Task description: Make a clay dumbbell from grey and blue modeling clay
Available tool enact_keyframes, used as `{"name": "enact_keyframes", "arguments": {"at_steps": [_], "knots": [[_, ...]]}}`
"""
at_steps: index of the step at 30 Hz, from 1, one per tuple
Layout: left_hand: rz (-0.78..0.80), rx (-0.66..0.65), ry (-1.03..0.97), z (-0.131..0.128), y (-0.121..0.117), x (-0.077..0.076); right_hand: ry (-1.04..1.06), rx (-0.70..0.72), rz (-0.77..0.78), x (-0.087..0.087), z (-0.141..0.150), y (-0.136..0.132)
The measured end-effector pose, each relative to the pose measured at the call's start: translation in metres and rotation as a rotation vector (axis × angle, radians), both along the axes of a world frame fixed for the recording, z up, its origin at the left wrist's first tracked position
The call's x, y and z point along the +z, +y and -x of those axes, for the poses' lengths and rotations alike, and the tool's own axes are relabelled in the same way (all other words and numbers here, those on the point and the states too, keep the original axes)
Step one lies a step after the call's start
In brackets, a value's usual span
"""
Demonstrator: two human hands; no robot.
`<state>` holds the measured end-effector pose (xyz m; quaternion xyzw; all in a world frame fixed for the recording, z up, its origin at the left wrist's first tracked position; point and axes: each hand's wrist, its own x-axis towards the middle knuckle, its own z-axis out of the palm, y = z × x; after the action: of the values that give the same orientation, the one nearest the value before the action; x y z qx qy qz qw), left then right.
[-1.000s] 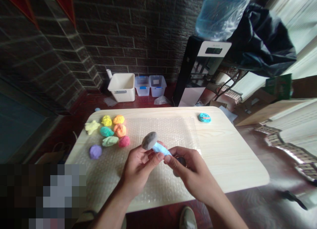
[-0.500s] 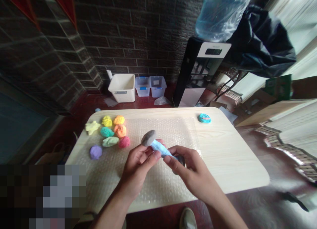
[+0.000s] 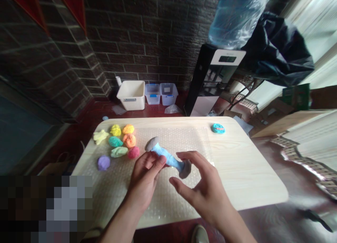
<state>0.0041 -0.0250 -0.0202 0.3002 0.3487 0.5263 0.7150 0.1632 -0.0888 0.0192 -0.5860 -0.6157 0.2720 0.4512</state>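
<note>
My left hand grips a clay dumbbell shape, with a light-blue bar and a grey disc-like lump at each end. It is held tilted above the table, upper-left end higher, thumb on the bar. My right hand is open around the lower grey end, thumb and fingers spread apart, with a gap to the clay. Farther left on the bubble wrap lie several soft clay lumps, among them a purple one, a red one, an orange one and a teal one.
A turquoise round item with a pinkish stripe lies at the far right of the wooden table. Beyond the table, a white basket and two clear bins stand on the floor beside a water dispenser.
My right hand has let go of the lower grey end and spread its fingers. My left hand keeps hold, and the clay piece has shifted slightly left, its lower end now exposed.
</note>
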Motion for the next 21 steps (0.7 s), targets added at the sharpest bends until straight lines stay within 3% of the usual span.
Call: {"name": "enact_keyframes", "arguments": {"at_steps": [4, 13, 21], "knots": [[0.026, -0.008, -0.047, 0.0005, 0.0007, -0.0011, 0.024, -0.027, -0.018, -0.0038, 0.0014, 0.0010], [0.042, -0.038, -0.079, 0.0014, 0.0000, 0.0006, 0.338, -0.027, 0.126, -0.0076, 0.0003, 0.0041], [0.047, -0.111, -0.006, 0.0010, -0.0028, 0.0042, 0.259, -0.016, 0.089, -0.0056, -0.0057, 0.0058]]}}
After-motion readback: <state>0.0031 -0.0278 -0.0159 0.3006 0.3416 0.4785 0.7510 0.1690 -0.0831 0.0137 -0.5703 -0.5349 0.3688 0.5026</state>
